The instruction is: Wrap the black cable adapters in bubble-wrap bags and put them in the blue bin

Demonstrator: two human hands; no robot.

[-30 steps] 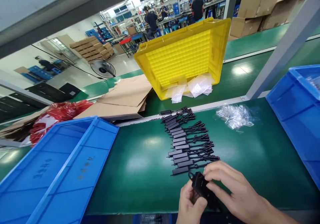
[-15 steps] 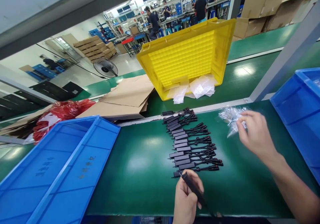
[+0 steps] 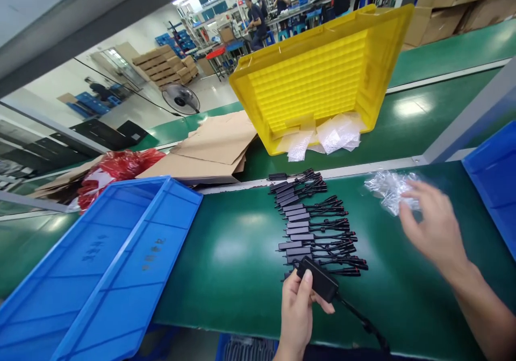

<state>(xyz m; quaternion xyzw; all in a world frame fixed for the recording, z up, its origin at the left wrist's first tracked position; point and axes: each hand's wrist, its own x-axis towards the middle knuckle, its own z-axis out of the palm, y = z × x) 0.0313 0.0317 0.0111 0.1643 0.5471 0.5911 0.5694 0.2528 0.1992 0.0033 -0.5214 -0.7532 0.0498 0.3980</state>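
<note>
Black adapter (image 3: 320,281) gripped between thumb and fingers of my left hand (image 3: 297,302), over the green bench (image 3: 237,275), cord (image 3: 365,320) trailing down-right from them, column of similar black units (image 3: 300,229) just beyond those fingertips. My right hand (image 3: 435,224) has curved fingers at the clear plastic bags (image 3: 385,186), blurred, can't tell if they pinch one. Farther out: blue bin (image 3: 133,259) left of my left fingers, yellow crate (image 3: 314,86) beyond both hands, second blue bin (image 3: 494,172) right of my right fingers.
</note>
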